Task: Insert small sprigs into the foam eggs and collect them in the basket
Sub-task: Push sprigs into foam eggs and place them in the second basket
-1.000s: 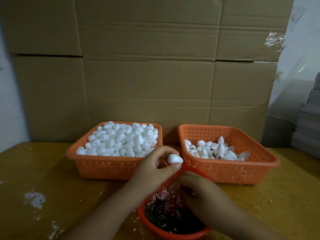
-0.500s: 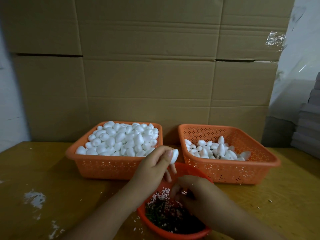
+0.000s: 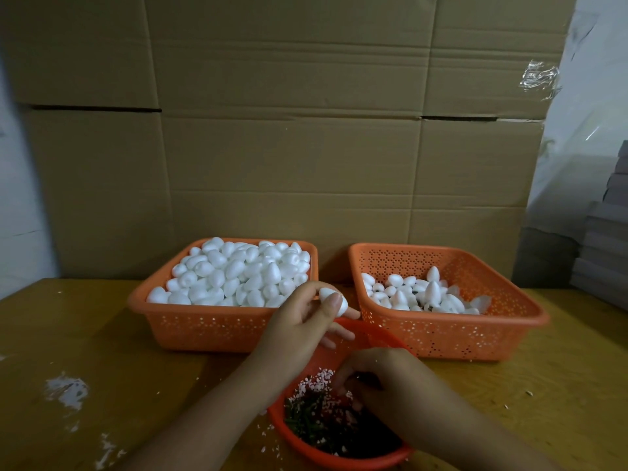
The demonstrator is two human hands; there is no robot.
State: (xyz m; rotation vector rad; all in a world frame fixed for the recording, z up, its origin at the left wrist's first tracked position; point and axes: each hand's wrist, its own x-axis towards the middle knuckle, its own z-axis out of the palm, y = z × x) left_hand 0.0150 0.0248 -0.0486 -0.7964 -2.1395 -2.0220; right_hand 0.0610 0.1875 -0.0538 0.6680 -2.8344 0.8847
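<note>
Left hand grip pinching foam egg | right hand grip unclear | wooden table | cardboard wall

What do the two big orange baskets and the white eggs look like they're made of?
Left basket and right basket: likely moulded plastic, smooth, with perforated walls. White eggs: apparently matte foam; white crumbs lie on the table.

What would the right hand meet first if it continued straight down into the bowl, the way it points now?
Probably the dark sprigs and white crumbs lying in the round orange bowl; the right hand hides its own fingertips, so contact may already exist.
</note>
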